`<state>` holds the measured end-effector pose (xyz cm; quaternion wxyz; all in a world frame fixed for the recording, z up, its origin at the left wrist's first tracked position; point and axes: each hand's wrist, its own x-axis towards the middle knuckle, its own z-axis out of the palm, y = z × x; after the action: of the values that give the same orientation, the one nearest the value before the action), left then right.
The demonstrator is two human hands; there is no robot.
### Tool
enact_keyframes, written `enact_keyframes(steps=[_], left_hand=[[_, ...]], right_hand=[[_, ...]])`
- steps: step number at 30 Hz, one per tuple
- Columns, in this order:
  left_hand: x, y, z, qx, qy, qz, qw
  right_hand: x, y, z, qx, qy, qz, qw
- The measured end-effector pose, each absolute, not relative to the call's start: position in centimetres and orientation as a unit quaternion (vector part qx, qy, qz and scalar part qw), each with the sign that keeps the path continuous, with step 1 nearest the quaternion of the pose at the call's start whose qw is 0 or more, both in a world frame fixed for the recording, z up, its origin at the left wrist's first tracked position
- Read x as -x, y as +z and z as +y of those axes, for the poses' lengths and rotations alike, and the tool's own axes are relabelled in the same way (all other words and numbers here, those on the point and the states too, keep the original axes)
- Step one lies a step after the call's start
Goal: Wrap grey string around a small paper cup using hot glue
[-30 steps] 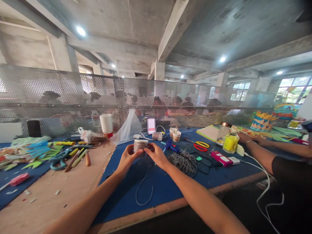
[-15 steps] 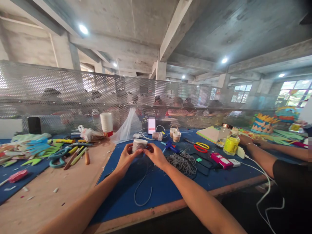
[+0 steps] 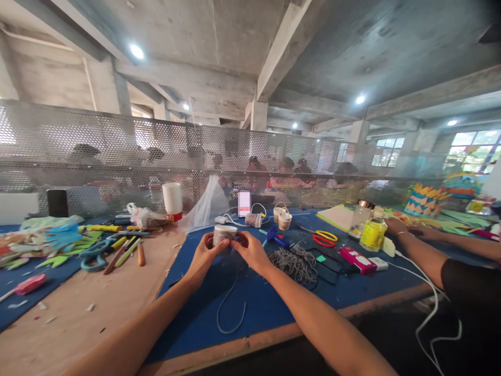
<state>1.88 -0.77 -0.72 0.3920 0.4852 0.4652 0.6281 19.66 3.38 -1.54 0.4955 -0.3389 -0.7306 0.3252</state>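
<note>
A small paper cup (image 3: 225,234) with a white rim is held upright between my hands, grey-brown cord wound about its side. My left hand (image 3: 206,256) grips the cup from the left, thumb across its front. From the right, my right hand (image 3: 250,250) has its fingertips pressed together at the cup's wall, where the cord lies. A loose tail of grey cord (image 3: 230,330) hangs below and curls on the blue mat (image 3: 195,318). Beyond the right hand lies a tangled heap of grey cord (image 3: 293,263).
A blue glue gun (image 3: 278,239), red-and-yellow scissors (image 3: 324,237) and two small cord-wrapped baskets (image 3: 284,221) lie ahead and right. A phone (image 3: 245,203) stands behind. Blue-handled scissors (image 3: 94,256) and tools are left. A co-worker's arm (image 3: 422,253) reaches in at right beside a yellow bottle (image 3: 371,235).
Both hands keep the cup in nearly the same place. The camera view has shifted very slightly; nothing else has visibly moved.
</note>
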Motion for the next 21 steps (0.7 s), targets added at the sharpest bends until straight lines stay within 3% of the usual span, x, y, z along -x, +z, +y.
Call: enact_keyframes(steps=[12,21], left_hand=[[-2.13,-0.88,-0.68,-0.466,0.625,0.447,0.438],[-2.19,-0.77,-1.17,-0.466,0.613,0.445,0.457]], right_hand=[[-19.47,-1.48,3.47,0.331,0.229,-0.74,0.538],[-19.75,-0.9,2.81,0.329,0.265,-0.728,0.539]])
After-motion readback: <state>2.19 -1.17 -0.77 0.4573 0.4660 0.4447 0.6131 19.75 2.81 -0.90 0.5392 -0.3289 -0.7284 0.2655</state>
